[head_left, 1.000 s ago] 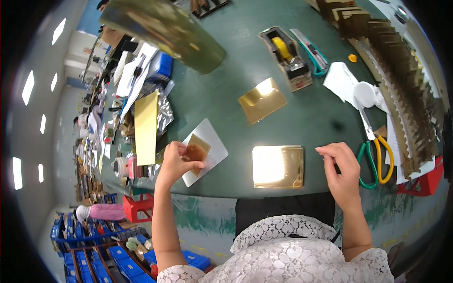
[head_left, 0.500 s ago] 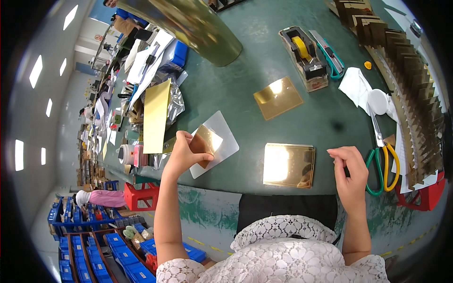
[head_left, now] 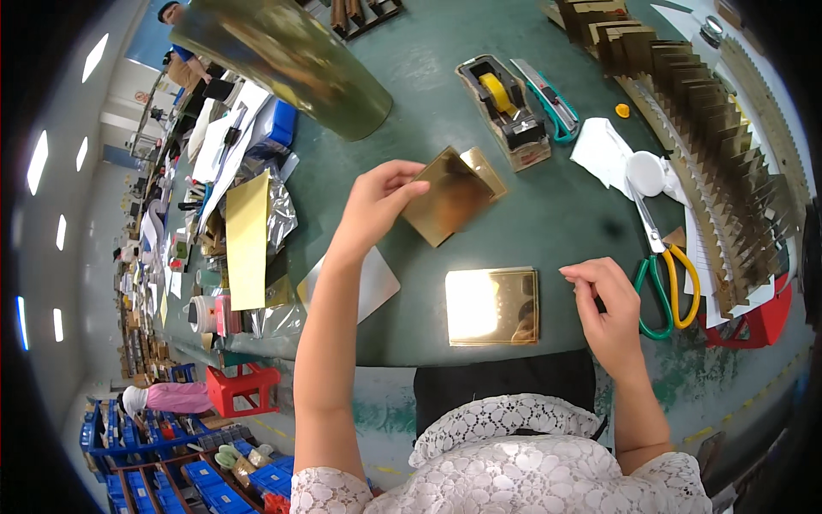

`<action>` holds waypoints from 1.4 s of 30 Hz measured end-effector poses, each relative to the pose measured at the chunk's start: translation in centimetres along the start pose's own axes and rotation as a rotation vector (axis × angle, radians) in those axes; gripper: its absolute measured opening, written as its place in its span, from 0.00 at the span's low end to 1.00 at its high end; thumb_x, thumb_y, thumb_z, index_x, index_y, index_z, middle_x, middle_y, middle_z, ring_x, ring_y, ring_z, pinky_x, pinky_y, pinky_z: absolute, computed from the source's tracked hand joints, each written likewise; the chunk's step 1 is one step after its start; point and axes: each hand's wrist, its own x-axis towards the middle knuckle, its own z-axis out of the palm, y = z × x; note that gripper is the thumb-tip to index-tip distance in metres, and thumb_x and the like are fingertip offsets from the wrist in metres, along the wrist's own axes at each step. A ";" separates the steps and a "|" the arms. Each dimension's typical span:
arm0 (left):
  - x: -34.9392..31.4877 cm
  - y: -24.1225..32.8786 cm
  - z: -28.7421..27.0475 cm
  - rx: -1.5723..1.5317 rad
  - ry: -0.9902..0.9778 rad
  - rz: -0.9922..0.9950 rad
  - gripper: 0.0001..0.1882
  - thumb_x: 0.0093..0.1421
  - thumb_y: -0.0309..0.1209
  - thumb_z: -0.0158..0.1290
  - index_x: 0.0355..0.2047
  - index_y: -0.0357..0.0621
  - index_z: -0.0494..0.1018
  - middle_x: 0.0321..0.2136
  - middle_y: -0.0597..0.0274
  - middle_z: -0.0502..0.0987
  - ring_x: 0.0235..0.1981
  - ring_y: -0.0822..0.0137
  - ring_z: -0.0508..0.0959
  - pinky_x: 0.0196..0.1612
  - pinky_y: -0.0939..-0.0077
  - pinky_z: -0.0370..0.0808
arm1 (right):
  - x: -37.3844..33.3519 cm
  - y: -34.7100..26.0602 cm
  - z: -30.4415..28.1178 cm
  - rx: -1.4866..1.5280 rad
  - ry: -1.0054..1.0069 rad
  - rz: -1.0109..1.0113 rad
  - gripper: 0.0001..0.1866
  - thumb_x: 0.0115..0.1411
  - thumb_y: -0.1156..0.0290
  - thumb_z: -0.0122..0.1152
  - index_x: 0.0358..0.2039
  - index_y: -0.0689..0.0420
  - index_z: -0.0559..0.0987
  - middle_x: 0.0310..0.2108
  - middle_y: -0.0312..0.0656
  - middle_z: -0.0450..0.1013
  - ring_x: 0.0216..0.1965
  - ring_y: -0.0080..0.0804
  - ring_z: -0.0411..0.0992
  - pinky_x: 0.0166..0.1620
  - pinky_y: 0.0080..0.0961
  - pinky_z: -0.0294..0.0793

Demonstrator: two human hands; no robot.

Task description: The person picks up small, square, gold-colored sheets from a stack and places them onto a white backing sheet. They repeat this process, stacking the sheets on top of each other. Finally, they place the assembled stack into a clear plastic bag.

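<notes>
My left hand (head_left: pixel 374 208) pinches a square, mirror-like gold plate (head_left: pixel 447 195) by its left edge, between thumb and fingers. The plate is tilted and partly covers another gold plate (head_left: pixel 489 174) lying on the table. Closer to me lies a neat stack of shiny gold plates (head_left: pixel 494 307). To the right of this stack hovers my right hand (head_left: pixel 610 313), fingers loosely bent, thumb apart from them, and nothing visible in it. A pale, translucent square sheet (head_left: pixel 374 289) lies partly behind my left forearm.
Beyond the plates stand a tape dispenser (head_left: pixel 522 141) and a green utility knife (head_left: pixel 552 104). Scissors (head_left: pixel 655 257) and a crumpled white cloth (head_left: pixel 604 154) lie at right, beside a long row of upright brown pieces (head_left: pixel 702 128). A large gold-green cylinder (head_left: pixel 300 68) occupies the far left.
My left hand has carried the gold plate from above the pale sheet, away from me and rightward, over the lone gold plate. My right hand stays beside the stack. The view has shifted slightly.
</notes>
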 end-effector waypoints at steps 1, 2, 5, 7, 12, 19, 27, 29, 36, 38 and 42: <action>0.8 0.0 0.5 -0.011 -0.015 0.004 0.16 0.65 0.29 0.61 0.49 0.32 0.78 0.34 0.66 0.81 0.35 0.77 0.77 0.41 0.80 0.73 | 0.0 0.0 0.0 0.007 0.002 -0.007 0.11 0.59 0.88 0.57 0.40 0.61 0.81 0.33 0.43 0.75 0.29 0.33 0.72 0.30 0.27 0.70; 1.4 0.0 0.8 -0.021 -0.027 0.008 0.16 0.64 0.30 0.61 0.49 0.33 0.78 0.35 0.66 0.81 0.35 0.76 0.77 0.41 0.80 0.73 | 0.0 0.0 0.1 0.016 0.003 -0.016 0.11 0.59 0.88 0.57 0.40 0.61 0.81 0.33 0.43 0.75 0.30 0.33 0.72 0.30 0.27 0.70; 1.6 -0.4 1.3 0.553 0.176 0.376 0.15 0.64 0.31 0.62 0.48 0.37 0.80 0.38 0.65 0.80 0.37 0.76 0.76 0.41 0.80 0.73 | 0.1 0.0 0.0 0.032 0.007 -0.016 0.11 0.59 0.88 0.57 0.40 0.61 0.81 0.32 0.43 0.75 0.30 0.35 0.73 0.31 0.28 0.70; 0.0 0.4 1.4 0.834 0.250 0.482 0.16 0.62 0.33 0.65 0.48 0.41 0.79 0.42 0.63 0.78 0.41 0.76 0.75 0.42 0.79 0.73 | 0.0 0.3 -0.1 0.027 0.010 -0.015 0.11 0.58 0.88 0.58 0.40 0.61 0.81 0.32 0.44 0.75 0.30 0.36 0.73 0.32 0.29 0.71; -8.1 2.0 3.2 0.293 -0.220 -0.129 0.16 0.61 0.29 0.65 0.45 0.37 0.72 0.36 0.62 0.79 0.34 0.76 0.76 0.36 0.82 0.74 | 0.0 0.7 0.0 -0.011 -0.001 -0.064 0.12 0.57 0.88 0.59 0.40 0.61 0.81 0.32 0.45 0.75 0.31 0.41 0.74 0.34 0.32 0.72; -9.1 -0.2 2.1 -0.204 -0.094 -0.360 0.12 0.65 0.24 0.59 0.46 0.35 0.69 0.30 0.59 0.79 0.29 0.72 0.81 0.33 0.79 0.80 | 0.1 0.3 0.1 -0.002 -0.014 -0.055 0.12 0.56 0.88 0.59 0.39 0.61 0.81 0.32 0.44 0.75 0.32 0.41 0.74 0.34 0.32 0.72; -9.8 0.8 4.1 -0.046 -0.219 -0.261 0.18 0.61 0.24 0.64 0.49 0.38 0.71 0.30 0.67 0.75 0.29 0.77 0.77 0.29 0.83 0.75 | 0.0 0.2 0.1 -0.025 0.001 -0.019 0.12 0.57 0.88 0.58 0.39 0.61 0.81 0.32 0.44 0.75 0.30 0.37 0.72 0.33 0.30 0.71; -9.3 0.3 4.4 -0.058 -0.197 -0.285 0.16 0.61 0.24 0.65 0.47 0.39 0.72 0.30 0.68 0.75 0.30 0.79 0.76 0.30 0.84 0.73 | 0.0 0.4 0.2 -0.032 0.012 -0.055 0.12 0.57 0.88 0.58 0.39 0.61 0.81 0.32 0.44 0.75 0.30 0.37 0.72 0.33 0.29 0.70; -9.6 -0.2 2.8 -0.271 0.032 -0.212 0.08 0.66 0.29 0.60 0.42 0.41 0.75 0.30 0.69 0.78 0.28 0.79 0.76 0.34 0.83 0.72 | 0.1 0.3 0.2 -0.043 0.001 -0.028 0.12 0.58 0.89 0.58 0.39 0.61 0.81 0.32 0.43 0.75 0.30 0.35 0.72 0.32 0.28 0.71; -10.4 -0.7 0.8 -0.382 0.038 -0.163 0.08 0.66 0.29 0.60 0.42 0.40 0.76 0.30 0.69 0.79 0.30 0.79 0.77 0.34 0.81 0.74 | 0.0 0.3 0.2 -0.054 0.008 -0.021 0.12 0.58 0.89 0.58 0.39 0.61 0.81 0.32 0.43 0.75 0.30 0.34 0.72 0.33 0.28 0.71; -12.9 -1.7 -4.0 -0.332 0.390 -0.242 0.08 0.66 0.30 0.60 0.43 0.41 0.77 0.31 0.70 0.80 0.30 0.80 0.77 0.34 0.84 0.72 | 0.0 0.5 0.3 -0.057 0.017 -0.068 0.13 0.57 0.90 0.58 0.40 0.61 0.81 0.32 0.43 0.75 0.30 0.34 0.72 0.33 0.28 0.71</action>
